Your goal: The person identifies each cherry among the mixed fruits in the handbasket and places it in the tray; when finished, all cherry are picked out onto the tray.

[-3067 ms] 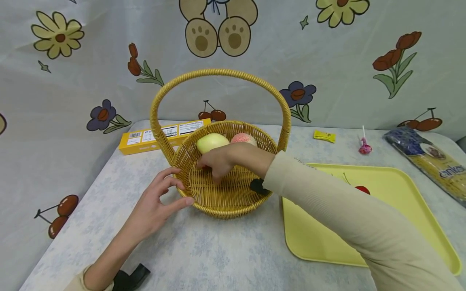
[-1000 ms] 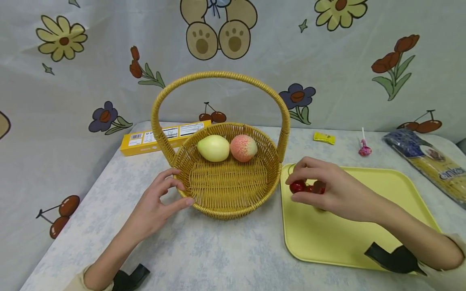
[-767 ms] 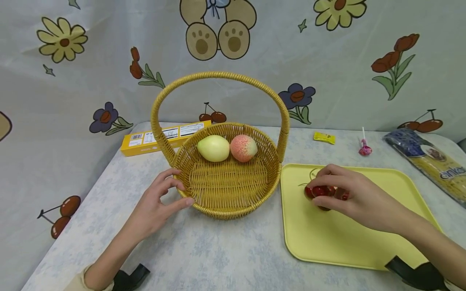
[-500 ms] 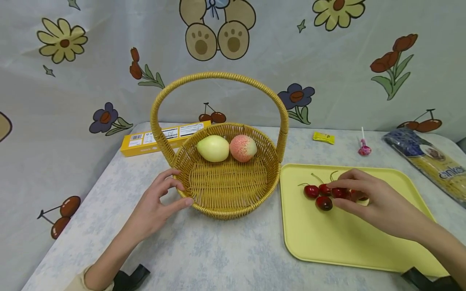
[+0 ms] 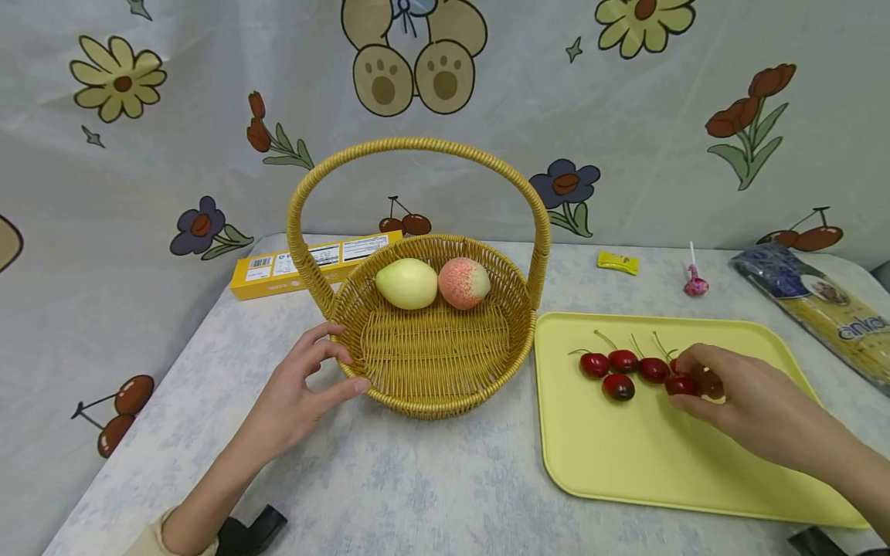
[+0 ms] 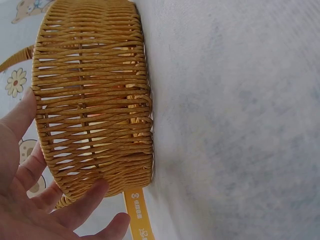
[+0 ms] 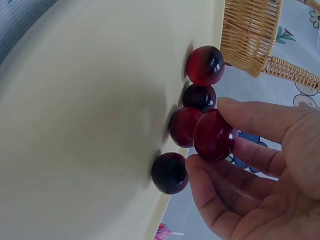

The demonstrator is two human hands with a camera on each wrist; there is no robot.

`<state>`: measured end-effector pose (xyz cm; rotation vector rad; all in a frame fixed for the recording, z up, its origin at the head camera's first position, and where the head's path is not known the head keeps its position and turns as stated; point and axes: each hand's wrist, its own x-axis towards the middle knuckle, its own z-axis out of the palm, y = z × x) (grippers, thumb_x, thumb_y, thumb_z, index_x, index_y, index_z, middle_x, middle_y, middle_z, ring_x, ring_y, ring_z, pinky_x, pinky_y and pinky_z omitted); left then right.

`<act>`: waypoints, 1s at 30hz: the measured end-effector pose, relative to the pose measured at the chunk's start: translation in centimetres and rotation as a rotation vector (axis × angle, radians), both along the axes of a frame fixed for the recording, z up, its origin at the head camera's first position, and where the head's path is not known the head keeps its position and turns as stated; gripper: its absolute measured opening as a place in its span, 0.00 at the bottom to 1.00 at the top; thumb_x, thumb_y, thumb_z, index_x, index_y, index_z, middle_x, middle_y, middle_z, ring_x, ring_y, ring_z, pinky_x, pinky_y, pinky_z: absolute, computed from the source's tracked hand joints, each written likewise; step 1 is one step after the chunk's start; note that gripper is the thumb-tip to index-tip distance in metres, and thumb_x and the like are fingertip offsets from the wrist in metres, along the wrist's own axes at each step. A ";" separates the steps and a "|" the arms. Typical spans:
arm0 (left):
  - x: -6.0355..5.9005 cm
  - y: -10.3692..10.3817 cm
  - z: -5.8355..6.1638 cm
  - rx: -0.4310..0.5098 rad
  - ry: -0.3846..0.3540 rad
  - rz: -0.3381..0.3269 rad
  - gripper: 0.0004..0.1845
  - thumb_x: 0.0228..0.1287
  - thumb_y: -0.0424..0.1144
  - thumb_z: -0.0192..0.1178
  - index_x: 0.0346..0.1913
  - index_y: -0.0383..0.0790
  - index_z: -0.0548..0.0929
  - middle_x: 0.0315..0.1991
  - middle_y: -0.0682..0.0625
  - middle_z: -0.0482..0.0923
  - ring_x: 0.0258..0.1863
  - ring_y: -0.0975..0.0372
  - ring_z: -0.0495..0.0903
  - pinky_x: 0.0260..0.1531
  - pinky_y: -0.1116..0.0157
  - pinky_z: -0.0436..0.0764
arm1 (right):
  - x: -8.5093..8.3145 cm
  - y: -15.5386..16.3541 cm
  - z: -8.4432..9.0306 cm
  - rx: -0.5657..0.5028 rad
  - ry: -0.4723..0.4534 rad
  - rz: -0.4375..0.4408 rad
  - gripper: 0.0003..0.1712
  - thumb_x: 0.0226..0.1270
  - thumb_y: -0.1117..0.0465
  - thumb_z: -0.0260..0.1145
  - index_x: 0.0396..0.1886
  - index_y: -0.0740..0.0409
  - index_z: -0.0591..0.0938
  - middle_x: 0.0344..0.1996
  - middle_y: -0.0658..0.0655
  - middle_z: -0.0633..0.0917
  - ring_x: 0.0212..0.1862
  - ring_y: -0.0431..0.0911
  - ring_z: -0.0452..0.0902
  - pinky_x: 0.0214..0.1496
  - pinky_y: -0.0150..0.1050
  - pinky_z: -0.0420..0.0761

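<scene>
My left hand [image 5: 302, 378] holds the near left rim of a round wicker basket [image 5: 434, 405] with a tall handle. In the left wrist view, its thumb and fingertips lie along the rim and outer wall of the basket [image 6: 92, 100]. Inside sit a pale yellow-green fruit [image 5: 406, 283] and a pink speckled peach [image 5: 463, 283]. My right hand [image 5: 754, 401], over the yellow tray [image 5: 626, 463], pinches a dark red cherry [image 7: 215, 135] between thumb and fingers. Several other cherries [image 5: 618, 387] with green stems lie beside it on the tray.
A long yellow box [image 5: 278, 274] lies behind the basket. Beyond the tray are a small yellow candy packet [image 5: 618, 262], a lollipop [image 5: 695, 284] and a pasta bag [image 5: 827, 309]. A patterned cloth [image 5: 208, 139] hangs along the back.
My right hand has left the basket's inside and moved over the tray, then slid rightward past the cherries, the pinched one moving along. My left hand has stayed at the rim.
</scene>
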<state>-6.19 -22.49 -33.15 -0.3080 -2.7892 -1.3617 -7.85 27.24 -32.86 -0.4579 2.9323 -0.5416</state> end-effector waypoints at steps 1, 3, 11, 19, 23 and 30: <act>0.0 0.0 0.0 0.001 -0.001 0.000 0.13 0.60 0.45 0.71 0.39 0.46 0.77 0.68 0.44 0.64 0.69 0.46 0.60 0.60 0.37 0.64 | 0.0 0.1 -0.1 0.004 0.005 -0.005 0.19 0.55 0.61 0.78 0.42 0.63 0.80 0.34 0.52 0.83 0.32 0.43 0.76 0.28 0.34 0.77; 0.0 0.0 0.0 0.002 -0.002 0.000 0.13 0.60 0.45 0.71 0.39 0.46 0.77 0.68 0.44 0.64 0.69 0.46 0.60 0.60 0.37 0.64 | 0.0 0.2 -0.4 0.000 0.015 -0.010 0.18 0.54 0.62 0.78 0.41 0.63 0.82 0.34 0.52 0.83 0.32 0.44 0.77 0.28 0.34 0.77; -0.1 0.0 0.0 0.000 -0.007 0.000 0.13 0.60 0.45 0.71 0.39 0.46 0.77 0.68 0.44 0.64 0.70 0.46 0.59 0.60 0.37 0.64 | -0.3 0.9 -0.9 0.033 -0.020 -0.020 0.16 0.55 0.61 0.77 0.40 0.63 0.84 0.33 0.51 0.82 0.31 0.42 0.77 0.26 0.33 0.76; 0.0 -0.1 0.0 -0.004 0.000 0.004 0.13 0.61 0.46 0.71 0.39 0.46 0.77 0.68 0.45 0.64 0.69 0.47 0.60 0.60 0.37 0.64 | -0.4 0.8 -1.3 0.062 -0.024 0.007 0.14 0.55 0.59 0.77 0.40 0.59 0.85 0.32 0.48 0.82 0.29 0.40 0.76 0.26 0.34 0.75; 0.0 -0.1 0.0 -0.005 0.002 0.005 0.13 0.61 0.45 0.71 0.39 0.46 0.77 0.68 0.45 0.64 0.69 0.47 0.60 0.60 0.37 0.64 | -0.3 0.7 -1.4 0.067 -0.008 0.009 0.14 0.55 0.58 0.77 0.40 0.58 0.85 0.31 0.48 0.82 0.29 0.40 0.75 0.25 0.34 0.74; 0.0 0.0 0.0 0.002 -0.002 0.001 0.13 0.61 0.45 0.71 0.39 0.46 0.77 0.68 0.44 0.64 0.70 0.47 0.59 0.60 0.37 0.64 | -0.1 0.7 -1.4 0.085 -0.016 -0.017 0.16 0.56 0.56 0.77 0.41 0.58 0.85 0.30 0.47 0.81 0.30 0.42 0.74 0.25 0.35 0.72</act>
